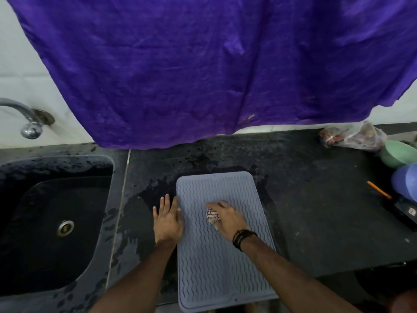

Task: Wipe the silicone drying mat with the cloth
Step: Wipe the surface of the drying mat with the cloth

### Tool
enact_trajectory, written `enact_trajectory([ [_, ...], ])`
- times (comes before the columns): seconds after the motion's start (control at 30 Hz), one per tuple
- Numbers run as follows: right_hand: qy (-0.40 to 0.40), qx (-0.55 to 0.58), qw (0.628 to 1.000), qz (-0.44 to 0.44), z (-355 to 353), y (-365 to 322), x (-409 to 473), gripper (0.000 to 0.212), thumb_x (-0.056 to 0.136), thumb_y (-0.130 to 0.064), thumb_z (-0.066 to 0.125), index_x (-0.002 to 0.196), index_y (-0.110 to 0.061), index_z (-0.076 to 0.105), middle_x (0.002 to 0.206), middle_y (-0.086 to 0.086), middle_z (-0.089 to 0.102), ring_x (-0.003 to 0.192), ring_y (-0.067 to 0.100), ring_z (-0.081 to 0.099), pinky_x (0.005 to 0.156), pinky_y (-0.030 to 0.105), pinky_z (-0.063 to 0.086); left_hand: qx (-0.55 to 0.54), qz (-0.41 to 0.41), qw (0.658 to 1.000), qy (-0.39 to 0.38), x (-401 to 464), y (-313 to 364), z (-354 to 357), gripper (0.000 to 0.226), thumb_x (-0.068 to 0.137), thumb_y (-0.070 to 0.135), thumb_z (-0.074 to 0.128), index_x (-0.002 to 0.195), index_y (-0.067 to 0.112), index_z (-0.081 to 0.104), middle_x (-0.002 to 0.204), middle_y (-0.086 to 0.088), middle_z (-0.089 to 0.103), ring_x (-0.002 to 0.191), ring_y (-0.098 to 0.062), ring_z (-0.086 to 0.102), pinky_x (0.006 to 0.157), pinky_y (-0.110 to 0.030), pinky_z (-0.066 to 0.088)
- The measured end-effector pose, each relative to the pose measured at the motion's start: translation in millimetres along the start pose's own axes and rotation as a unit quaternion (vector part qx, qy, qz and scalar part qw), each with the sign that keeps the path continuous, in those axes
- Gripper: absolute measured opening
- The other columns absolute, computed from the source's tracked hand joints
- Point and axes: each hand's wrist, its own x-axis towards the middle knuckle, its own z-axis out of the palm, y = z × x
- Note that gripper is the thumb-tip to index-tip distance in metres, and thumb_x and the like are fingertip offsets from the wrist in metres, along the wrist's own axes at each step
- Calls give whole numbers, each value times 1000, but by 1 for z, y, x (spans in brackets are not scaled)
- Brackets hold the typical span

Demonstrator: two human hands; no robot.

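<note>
A grey silicone drying mat [214, 256] with wavy ridges lies on the dark counter, its near end hanging over the front edge. My right hand [228, 219] presses a bunched white cloth with dark checks [212, 216] onto the middle of the mat; the cloth shows only at the fingers' left side. My left hand [168, 220] lies flat with fingers spread at the mat's left edge, thumb touching the mat.
A black sink [52, 222] with a drain sits to the left, a tap [27, 123] above it. Purple fabric [203, 64] hangs over the back wall. At right stand a green bowl [397, 153], a blue cup [406, 181], a plastic bag [354, 138] and an orange pencil [379, 189]. Counter around the mat is wet.
</note>
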Motion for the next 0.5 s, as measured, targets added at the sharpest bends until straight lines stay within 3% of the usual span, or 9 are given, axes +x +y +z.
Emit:
enact_trajectory([
  [0.17,23,1,1000,1,-10,1,19,57,86,-8,58,137,-31,48,132,-2,49,117,21,52,96,35,48,-15,1,1000,-3,20,6,-3,53,108,36,23,159,23,20,168,-6,11,155,-21,-1,125,-43,-6],
  [0.5,51,-12,999,12,-22,2,69,60,82,-10,61,134,-36,47,130,-4,49,116,25,52,92,42,51,-36,-7,999,-1,51,3,7,54,108,36,22,160,18,17,168,-3,9,155,-18,-3,125,-41,-6],
])
